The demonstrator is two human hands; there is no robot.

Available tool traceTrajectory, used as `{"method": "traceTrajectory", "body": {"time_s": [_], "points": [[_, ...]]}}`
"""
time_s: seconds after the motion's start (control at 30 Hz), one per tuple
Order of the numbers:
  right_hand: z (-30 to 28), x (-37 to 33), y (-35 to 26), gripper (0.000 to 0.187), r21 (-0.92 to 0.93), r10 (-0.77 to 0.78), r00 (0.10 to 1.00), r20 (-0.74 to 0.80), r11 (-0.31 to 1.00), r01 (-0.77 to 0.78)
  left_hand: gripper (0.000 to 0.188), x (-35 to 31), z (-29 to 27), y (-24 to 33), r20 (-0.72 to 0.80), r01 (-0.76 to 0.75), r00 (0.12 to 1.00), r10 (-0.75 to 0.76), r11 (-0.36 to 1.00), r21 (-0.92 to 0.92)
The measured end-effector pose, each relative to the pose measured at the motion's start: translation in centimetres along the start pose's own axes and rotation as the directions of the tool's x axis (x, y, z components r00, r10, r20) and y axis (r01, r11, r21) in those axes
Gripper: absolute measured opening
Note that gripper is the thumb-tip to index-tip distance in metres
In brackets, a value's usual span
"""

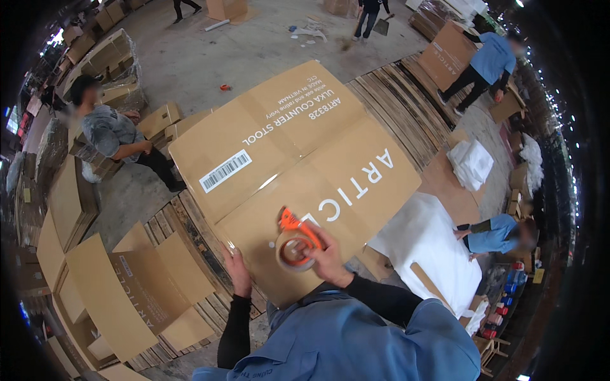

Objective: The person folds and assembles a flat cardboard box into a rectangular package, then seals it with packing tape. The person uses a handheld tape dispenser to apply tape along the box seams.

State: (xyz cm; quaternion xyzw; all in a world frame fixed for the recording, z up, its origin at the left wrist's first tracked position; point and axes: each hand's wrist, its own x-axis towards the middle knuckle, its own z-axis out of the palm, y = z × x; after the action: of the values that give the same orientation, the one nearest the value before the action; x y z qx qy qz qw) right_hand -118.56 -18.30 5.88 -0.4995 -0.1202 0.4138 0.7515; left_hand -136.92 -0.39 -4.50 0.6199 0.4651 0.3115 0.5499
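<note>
A large brown cardboard carton (279, 146) stands in front of me, with white print and a barcode label (225, 171) on its top. Clear tape runs along the seam across its top. In my right hand (332, 257) is an orange tape dispenser (291, 220) with a roll of tape on it, held over the near part of the carton. My fingers wrap round its handle. At the carton's near left edge my left hand (237, 273) rests with its fingers stretched out along the side, holding nothing.
Wooden pallet slats (406, 108) run beneath the carton to both sides. An open carton (127, 286) stands at the left. White foam sheeting (426, 247) lies at the right. One person (114, 130) stands left of the carton; others work at the right (499, 235) and far right (489, 60).
</note>
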Motion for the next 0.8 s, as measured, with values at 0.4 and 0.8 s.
{"method": "traceTrajectory", "body": {"time_s": [0.4,0.8], "points": [[-24.6,15.9,-27.7,0.057,-0.662,-0.271,0.780,0.564,0.417,0.623,0.063,3.0,0.4,4.5,-0.298,0.217,0.916,0.269,0.291,0.932],[-28.9,27.8,-39.6,0.052,-0.398,0.345,0.312,0.885,0.215,0.892,0.040,-7.2,32.6,15.1,-0.199,0.078,0.933,0.301,0.370,0.926]]}}
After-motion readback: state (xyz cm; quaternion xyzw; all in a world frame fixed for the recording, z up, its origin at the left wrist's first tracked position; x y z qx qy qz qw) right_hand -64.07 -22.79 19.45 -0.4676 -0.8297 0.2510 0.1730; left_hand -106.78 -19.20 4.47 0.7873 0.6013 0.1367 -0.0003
